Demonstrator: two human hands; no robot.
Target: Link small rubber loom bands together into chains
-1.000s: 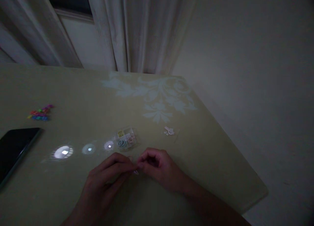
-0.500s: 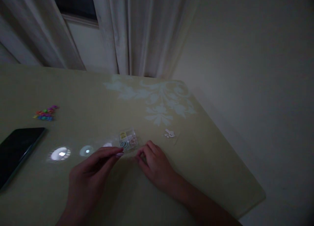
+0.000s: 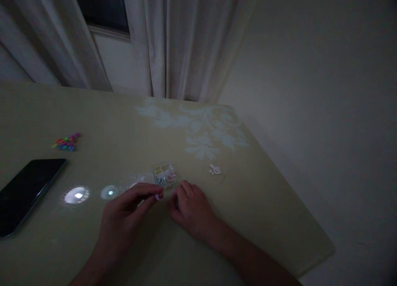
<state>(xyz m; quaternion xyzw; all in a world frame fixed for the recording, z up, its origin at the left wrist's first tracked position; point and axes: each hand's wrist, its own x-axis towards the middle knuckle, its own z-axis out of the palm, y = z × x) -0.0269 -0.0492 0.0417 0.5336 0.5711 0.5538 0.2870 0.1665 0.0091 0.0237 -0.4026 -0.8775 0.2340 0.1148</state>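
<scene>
Between the thumb and fingertips of my left hand (image 3: 128, 209) is a small pale ring-like piece (image 3: 159, 196), too small and dim to name surely. My right hand (image 3: 192, 209) rests just to the right, fingers curled together near the table; whatever its fingertips pinch, if anything, is hidden. The two hands are a little apart. Right behind my left fingertips stands a small clear plastic box (image 3: 164, 170) with compartments, holding yellow, blue-green and pink rings. Beyond my right hand, small white pieces (image 3: 215, 169) lie on a clear bag or sheet.
A dark phone (image 3: 29, 195) lies at the left of the pale table (image 3: 263, 220). Behind it is a little pile of colourful beads or rings (image 3: 66, 143). Round light reflections show on the tabletop. A curtain (image 3: 189, 42) hangs behind the table, and a wall (image 3: 310, 91) borders its right side.
My hands came apart from each other; the left drew back left with the pale piece, then moved right again. My right hand curled further. The view shifted slightly left.
</scene>
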